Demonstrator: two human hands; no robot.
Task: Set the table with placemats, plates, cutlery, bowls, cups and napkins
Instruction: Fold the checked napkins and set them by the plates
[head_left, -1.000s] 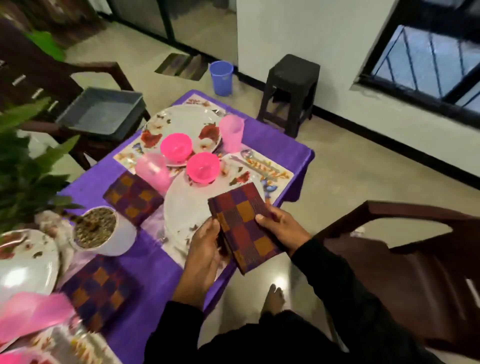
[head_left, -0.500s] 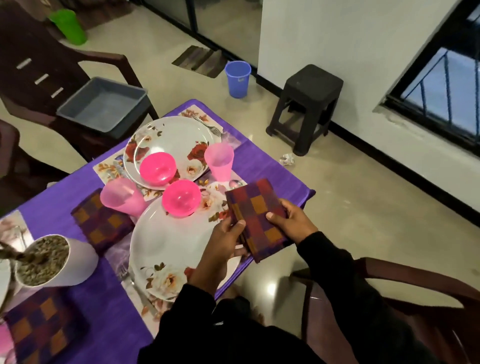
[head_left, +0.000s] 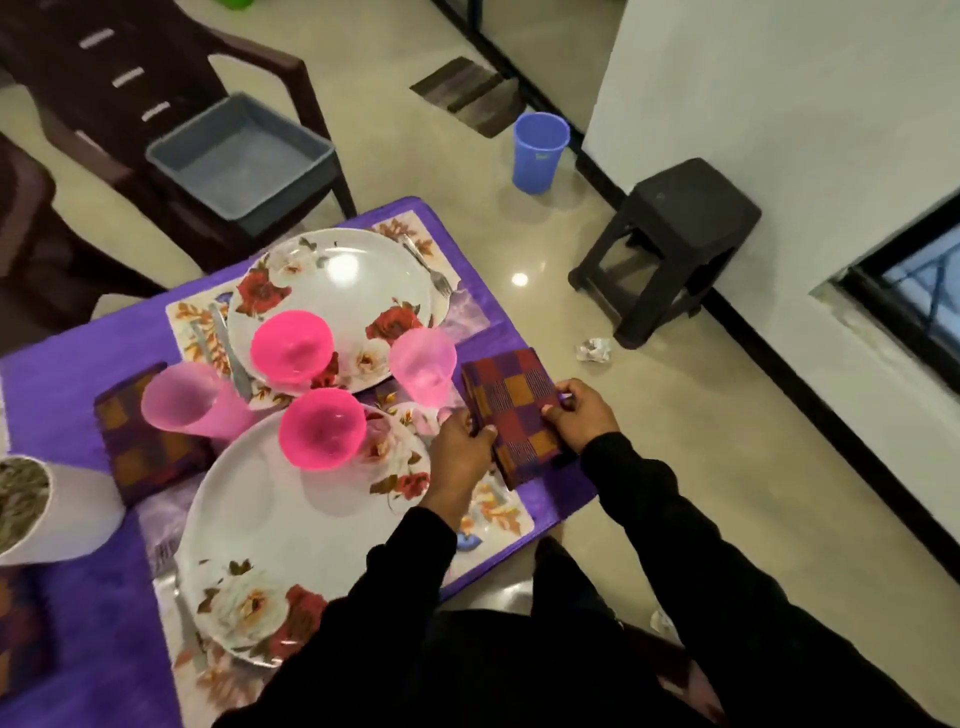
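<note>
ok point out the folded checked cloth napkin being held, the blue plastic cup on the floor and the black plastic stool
folded checked cloth napkin (head_left: 514, 415), head view, middle of its top face
blue plastic cup (head_left: 539, 153), head view, outer wall
black plastic stool (head_left: 691, 208), head view, seat top

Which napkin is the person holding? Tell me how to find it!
Find the purple table. At its right edge, beside the pale pink cup, both hands grip a folded checked napkin. The other napkin lies untouched on the left, behind another cup.
</note>
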